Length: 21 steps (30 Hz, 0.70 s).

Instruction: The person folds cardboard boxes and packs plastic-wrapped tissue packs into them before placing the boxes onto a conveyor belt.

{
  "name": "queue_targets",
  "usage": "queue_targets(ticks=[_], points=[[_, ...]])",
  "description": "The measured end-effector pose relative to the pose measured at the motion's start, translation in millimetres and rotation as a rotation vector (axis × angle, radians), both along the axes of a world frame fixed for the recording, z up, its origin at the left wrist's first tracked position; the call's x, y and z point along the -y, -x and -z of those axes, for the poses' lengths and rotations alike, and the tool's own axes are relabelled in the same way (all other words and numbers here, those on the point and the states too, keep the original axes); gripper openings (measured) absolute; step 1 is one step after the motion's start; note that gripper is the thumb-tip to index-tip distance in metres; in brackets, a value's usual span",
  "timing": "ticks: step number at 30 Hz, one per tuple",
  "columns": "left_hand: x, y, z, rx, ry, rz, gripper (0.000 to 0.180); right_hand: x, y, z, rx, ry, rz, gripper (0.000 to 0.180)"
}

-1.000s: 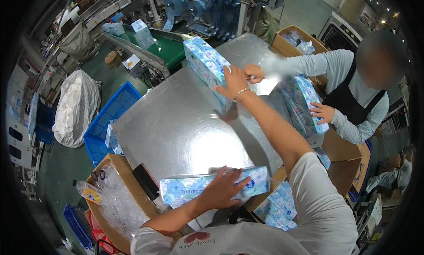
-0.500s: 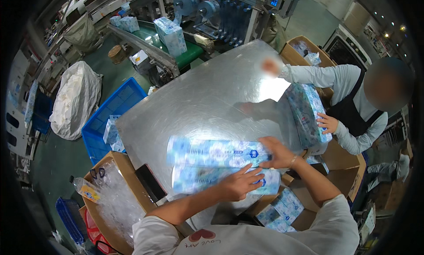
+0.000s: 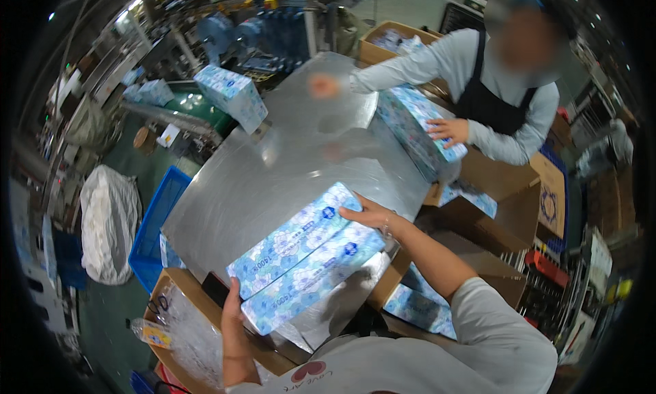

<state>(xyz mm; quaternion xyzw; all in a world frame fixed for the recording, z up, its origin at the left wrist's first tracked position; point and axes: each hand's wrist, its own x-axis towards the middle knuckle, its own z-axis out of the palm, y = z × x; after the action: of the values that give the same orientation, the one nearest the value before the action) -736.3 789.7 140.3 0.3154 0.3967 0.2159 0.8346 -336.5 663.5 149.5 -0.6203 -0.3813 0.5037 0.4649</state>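
Note:
Two long blue flower-printed tissue packs point(image 3: 301, 254) lie side by side on the near edge of the shiny metal table point(image 3: 287, 169). My left hand point(image 3: 232, 305) presses their near left end. My right hand point(image 3: 372, 216) presses the far right end, so both hands clamp the pair between them. A third pack point(image 3: 232, 97) stands at the table's far left edge, where a conveyor ends. Across the table a person in a dark apron holds another pack point(image 3: 417, 131) with one hand point(image 3: 447, 129) and stretches the other hand point(image 3: 321, 87) over the table.
An open cardboard box lined with clear plastic point(image 3: 184, 326) sits at my lower left. More cartons with packs point(image 3: 478, 203) stand to the right. A blue crate point(image 3: 154, 223) and a white sack point(image 3: 106, 220) are on the floor left of the table.
My right hand brought a second pack from the far side of the table beside the first one. Now both hands squeeze the two packs together at the table's near edge.

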Motion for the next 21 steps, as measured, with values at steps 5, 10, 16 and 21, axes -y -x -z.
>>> queue_targets(ticks=[5, 10, 16, 21], points=[[79, -67, -79, 0.276, 0.116, -0.223, 0.062, 43, 16, -5, 0.084, 0.178, 0.006, 0.088], [64, -67, -54, -0.12, 0.043, -0.135, 0.075, 68, 20, 1, 0.12, 0.155, 0.001, 0.092], [34, -5, -4, -0.121, -0.108, 0.116, 0.076, 55, 19, -6, 0.208, 0.216, -0.017, 0.096], [30, 1, 16, 0.031, 0.1, 0.042, 0.074, 33, 13, 4, 0.208, -0.043, 0.095, 0.069]])
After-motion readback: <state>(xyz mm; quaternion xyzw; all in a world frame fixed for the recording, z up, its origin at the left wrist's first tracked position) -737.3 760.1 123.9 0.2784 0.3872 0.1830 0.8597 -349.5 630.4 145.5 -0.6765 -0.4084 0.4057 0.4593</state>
